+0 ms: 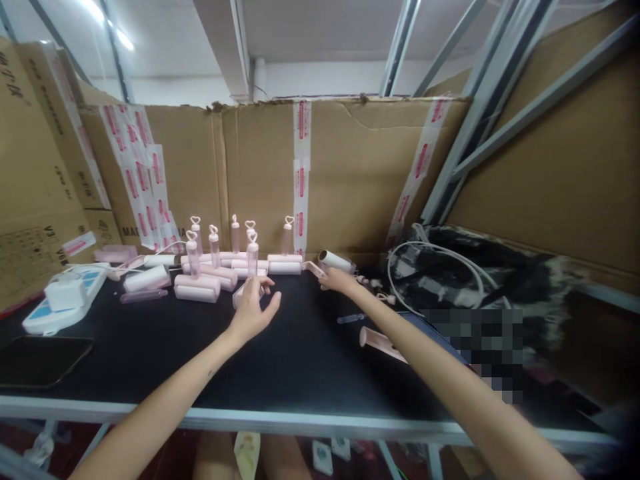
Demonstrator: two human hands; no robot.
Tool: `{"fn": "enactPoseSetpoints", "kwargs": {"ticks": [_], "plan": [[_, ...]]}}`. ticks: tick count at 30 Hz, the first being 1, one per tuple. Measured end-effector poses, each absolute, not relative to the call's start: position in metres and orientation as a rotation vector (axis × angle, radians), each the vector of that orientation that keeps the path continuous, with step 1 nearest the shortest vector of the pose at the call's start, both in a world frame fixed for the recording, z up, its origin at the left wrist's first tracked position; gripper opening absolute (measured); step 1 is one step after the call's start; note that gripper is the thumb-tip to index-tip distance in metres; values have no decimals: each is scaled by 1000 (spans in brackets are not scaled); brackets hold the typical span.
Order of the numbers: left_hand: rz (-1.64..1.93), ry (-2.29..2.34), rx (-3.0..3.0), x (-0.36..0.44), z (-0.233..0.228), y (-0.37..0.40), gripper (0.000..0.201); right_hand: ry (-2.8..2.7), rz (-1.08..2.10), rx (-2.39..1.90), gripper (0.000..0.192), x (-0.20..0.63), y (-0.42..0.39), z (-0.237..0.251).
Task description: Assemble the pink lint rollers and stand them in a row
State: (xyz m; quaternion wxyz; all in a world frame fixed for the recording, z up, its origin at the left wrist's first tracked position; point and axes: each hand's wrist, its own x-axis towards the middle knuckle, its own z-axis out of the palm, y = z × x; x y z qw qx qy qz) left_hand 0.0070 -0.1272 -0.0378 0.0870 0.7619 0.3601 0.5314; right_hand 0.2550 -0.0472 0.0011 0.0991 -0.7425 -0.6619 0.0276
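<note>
Thin pink pc in R hand, mid-bench toward the back, just in front of a loose white roll. R fingers pinched on the pc. L hand at the front pink roller w/ upright handle; L fingers loosely parted, thumb well off them; can't tell if fingertips touch the roller.

Room: black bench top runs open btwn the forearms, from the rollers to the metal front edge. Back limit = cardboard wall, close behind the rollers. R side tighter: pink shell & clear handle lie by the R forearm; cable coil & dark bundle beyond.

Counts: 7 upright handles w/ heart-loop tops, all L of R hand. Loose white rolls: 1 by R hand, 2 far L. Clear handles lying flat: 2 (1 near R forearm, 1 far L). Pwr strip x1, white adapter on it; phone x1, front L corner.

Pose: both arms reach fwd & inward from the front edge; L wrist bent slightly up, R arm stretched further, hand low over bench.
</note>
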Motion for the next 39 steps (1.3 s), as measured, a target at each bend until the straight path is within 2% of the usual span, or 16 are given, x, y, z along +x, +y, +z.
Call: {"fn": "enactPoseSetpoints", "kwargs": {"ticks": [3, 5, 7, 9, 10, 11, 13, 15, 16, 18, 21, 26, 30, 33, 39], "plan": [[1480, 981, 2332, 10, -40, -131, 14, -1960, 72, -2193, 41, 261, -65, 12], [1380, 923, 2375, 13, -43, -134, 19, -1981, 60, -2143, 43, 262, -87, 20], [1325, 874, 2421, 15, -46, -136, 41, -2076, 151, -1996, 38, 258, -115, 27], [1299, 827, 2464, 15, -47, -137, 70, -2236, 458, -1682, 35, 251, -142, 28], [1265, 801, 2477, 15, -48, -136, 77, -2292, 648, -1520, 36, 247, -153, 26], [1204, 778, 2483, 14, -48, -136, 75, -2320, 799, -1412, 39, 244, -160, 24], [1039, 772, 2471, 13, -47, -135, 52, -2307, 870, -1389, 43, 243, -158, 18], [881, 817, 2451, 12, -45, -134, 34, -2208, 610, -1547, 43, 252, -136, 15], [822, 852, 2449, 11, -45, -134, 31, -2114, 375, -1640, 40, 260, -120, 14], [723, 904, 2470, 10, -44, -135, 30, -1982, 171, -1735, 40, 280, -83, 13], [582, 899, 2524, 6, -42, -137, 33, -1925, 70, -1843, 50, 307, -40, 12], [639, 821, 2368, -1, -31, -133, 46, -2014, 23, -1809, 41, 315, -13, 5], [941, 793, 2051, -6, -15, -129, 53, -2156, 81, -1699, 33, 295, -21, -2], [1097, 697, 1799, -7, -6, -126, 49, -2232, 157, -1684, 35, 274, -40, -3], [1090, 500, 1419, -4, -8, -128, 40, -2286, 238, -1806, 47, 230, -90, 7]]}}
